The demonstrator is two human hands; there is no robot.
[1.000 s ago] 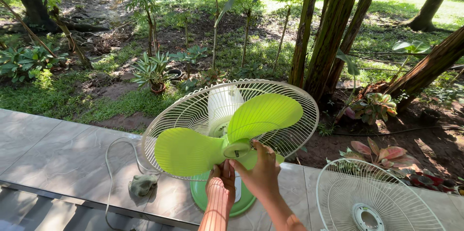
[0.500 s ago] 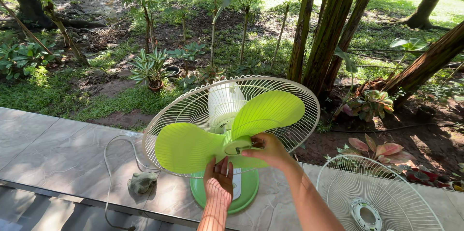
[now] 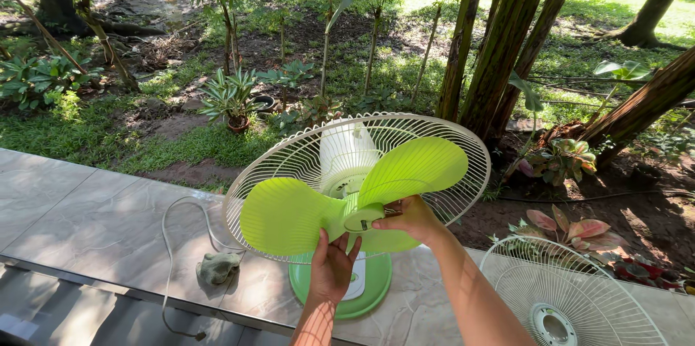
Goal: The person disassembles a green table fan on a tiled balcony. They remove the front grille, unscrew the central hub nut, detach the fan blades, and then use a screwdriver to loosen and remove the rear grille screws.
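While the fan (image 3: 355, 208) stands on the grey tabletop (image 3: 94, 223), both hands are on its green blades (image 3: 347, 205). The left hand (image 3: 331, 268) is below the middle of the blades, fingers spread wide, touching the lower blade from the front. Its palm is turned away, so what is under it is hidden. The right hand (image 3: 413, 219) has its grip closed around the round hub (image 3: 363, 217) from the right side. The lowest blade is mostly hidden behind the two hands.

Behind the blades is the white back guard (image 3: 289, 158), shaped like a shallow wire bowl, and the white motor (image 3: 347, 150) shows through it. The round green base (image 3: 362, 292) is partly covered by the left arm.

A second white guard (image 3: 565, 295) lies flat on the right, cut off by the picture's edge. A white cord (image 3: 168, 245) loops on the left, and its end runs off the bottom. A small crumpled green cloth (image 3: 217, 268) lies beside the cord. Past the tabletop are a potted plant (image 3: 233, 103) and tree trunks (image 3: 507, 35).
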